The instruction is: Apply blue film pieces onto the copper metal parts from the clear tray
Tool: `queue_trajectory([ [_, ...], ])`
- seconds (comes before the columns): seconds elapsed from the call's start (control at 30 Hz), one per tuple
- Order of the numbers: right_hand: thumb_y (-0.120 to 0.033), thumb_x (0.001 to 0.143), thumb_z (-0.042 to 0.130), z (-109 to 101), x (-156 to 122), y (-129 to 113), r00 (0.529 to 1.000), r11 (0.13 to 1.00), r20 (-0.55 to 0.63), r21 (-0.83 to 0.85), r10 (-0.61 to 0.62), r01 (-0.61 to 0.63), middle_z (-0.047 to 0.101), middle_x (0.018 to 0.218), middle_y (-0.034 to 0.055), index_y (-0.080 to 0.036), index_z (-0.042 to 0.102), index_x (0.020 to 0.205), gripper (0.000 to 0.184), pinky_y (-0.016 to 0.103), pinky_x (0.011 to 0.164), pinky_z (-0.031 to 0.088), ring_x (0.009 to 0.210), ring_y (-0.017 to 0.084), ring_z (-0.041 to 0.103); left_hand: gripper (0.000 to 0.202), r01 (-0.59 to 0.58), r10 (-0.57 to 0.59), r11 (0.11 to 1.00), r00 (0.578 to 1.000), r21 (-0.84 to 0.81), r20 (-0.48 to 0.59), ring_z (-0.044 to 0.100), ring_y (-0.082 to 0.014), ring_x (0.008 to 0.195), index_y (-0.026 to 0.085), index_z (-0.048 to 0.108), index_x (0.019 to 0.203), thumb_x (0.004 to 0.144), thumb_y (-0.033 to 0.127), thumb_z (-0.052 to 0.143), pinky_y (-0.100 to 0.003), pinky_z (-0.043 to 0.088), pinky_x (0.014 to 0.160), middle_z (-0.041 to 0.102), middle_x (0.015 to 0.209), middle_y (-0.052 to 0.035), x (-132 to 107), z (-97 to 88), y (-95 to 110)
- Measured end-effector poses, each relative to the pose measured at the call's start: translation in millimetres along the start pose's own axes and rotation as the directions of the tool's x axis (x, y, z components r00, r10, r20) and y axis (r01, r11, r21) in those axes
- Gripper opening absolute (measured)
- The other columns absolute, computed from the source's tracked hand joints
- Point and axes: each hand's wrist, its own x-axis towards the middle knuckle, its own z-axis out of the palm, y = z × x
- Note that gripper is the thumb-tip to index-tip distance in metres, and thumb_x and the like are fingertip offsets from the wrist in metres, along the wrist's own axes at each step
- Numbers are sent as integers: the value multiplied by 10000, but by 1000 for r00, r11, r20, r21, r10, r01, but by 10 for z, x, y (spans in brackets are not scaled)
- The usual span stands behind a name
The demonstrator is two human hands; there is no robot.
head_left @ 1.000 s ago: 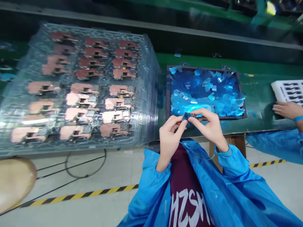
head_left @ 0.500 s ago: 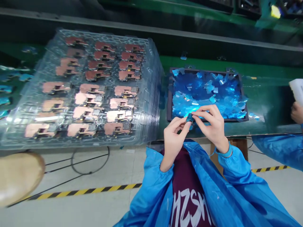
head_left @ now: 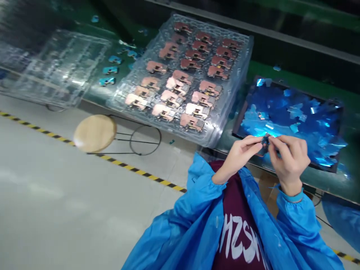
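My left hand (head_left: 242,153) pinches a small circuit board (head_left: 265,141) between thumb and fingers, just over the near edge of a shallow dark box (head_left: 241,122). On the board's right side, the fingertips of my right hand (head_left: 292,155) are closed and touch it. Whether a piece of film is between those fingertips is too small to tell. Shiny blue film pieces (head_left: 295,112) fill the box. To the left, a stack of clear plastic trays (head_left: 209,140) carries rows of copper-coloured circuit boards (head_left: 191,122) on top.
Several blue-covered pieces (head_left: 107,81) lie on the green bench left of the stack. Beyond them is another clear tray (head_left: 70,65). A round wooden stool (head_left: 95,133) stands below the bench edge. Another person's blue sleeve (head_left: 341,215) shows at the right.
The view has swung left and tilted, so the bench slopes and more of its left side shows. Both hands stay together at the board; the right hand's fingers are more curled over it.
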Motion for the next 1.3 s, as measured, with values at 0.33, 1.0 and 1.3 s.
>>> queue_trajectory([
  [0.33,-56,1043,683,-46,41,-155,983,982,23,66,-181,179,809,1101,88,-212,754,1242,263,397,901,663,1004,249,733,477,233,-232,932,972,-277,37,765,-255,1083,195,837,1206,820,422,999,-346,669,920,810,1235,-98,32,-139,86],
  [1.0,-264,1021,706,-207,-69,-25,849,895,-400,413,345,-169,694,769,30,-249,689,1017,23,392,601,575,673,238,715,369,12,-93,954,961,-298,-259,721,-146,788,160,773,1001,803,402,968,-284,632,804,750,935,-33,-25,275,285],
  [1.3,-647,922,602,-24,158,1267,853,839,-58,-156,519,-521,627,705,82,-432,730,870,255,449,500,290,567,386,565,195,-279,531,720,811,635,-245,765,-200,885,211,809,1135,954,284,797,-351,640,906,809,1027,-62,-445,-682,1643],
])
